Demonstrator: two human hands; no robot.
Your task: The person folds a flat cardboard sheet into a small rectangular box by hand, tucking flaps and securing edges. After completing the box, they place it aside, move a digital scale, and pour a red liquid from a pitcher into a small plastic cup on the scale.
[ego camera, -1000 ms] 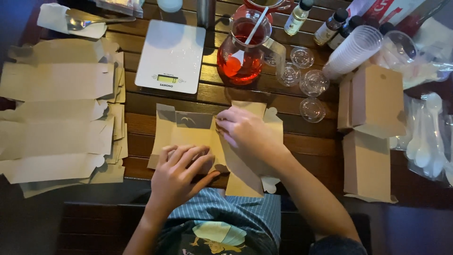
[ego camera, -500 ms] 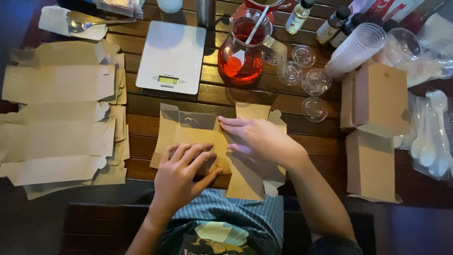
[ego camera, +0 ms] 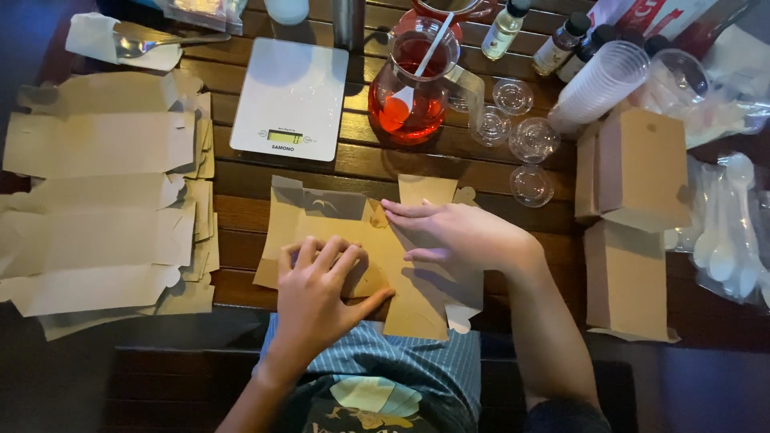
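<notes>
Shifting since a second ago: right hand (ego camera: 461, 234) has been sliding from the middle of the flat brown cardboard box blank (ego camera: 361, 248) toward its right part, fingers now pointing left; left hand (ego camera: 321, 281) is staying pressed on the blank's lower middle.

Item, centre of frame: box blank is lying unfolded on the dark wooden bench (ego camera: 241, 212), its lower flap hanging over the near edge above a striped shirt (ego camera: 385, 365).

Left hand: fingers are spreading slightly apart, flat on the card, gripping nothing.
Right hand: fingers are lying together and extended, flat on the card, gripping nothing.

Left of frame: stack of flat blanks (ego camera: 100, 200) is resting well apart from the hands.
Upper centre: white kitchen scale (ego camera: 290, 96) is sitting just above the blank; glass jug of red liquid (ego camera: 409, 92) is standing beside it.
Right of frame: two assembled brown boxes (ego camera: 638, 172) are standing near small clear lidded cups (ego camera: 529, 144) and a stack of plastic cups (ego camera: 601, 80).
</notes>
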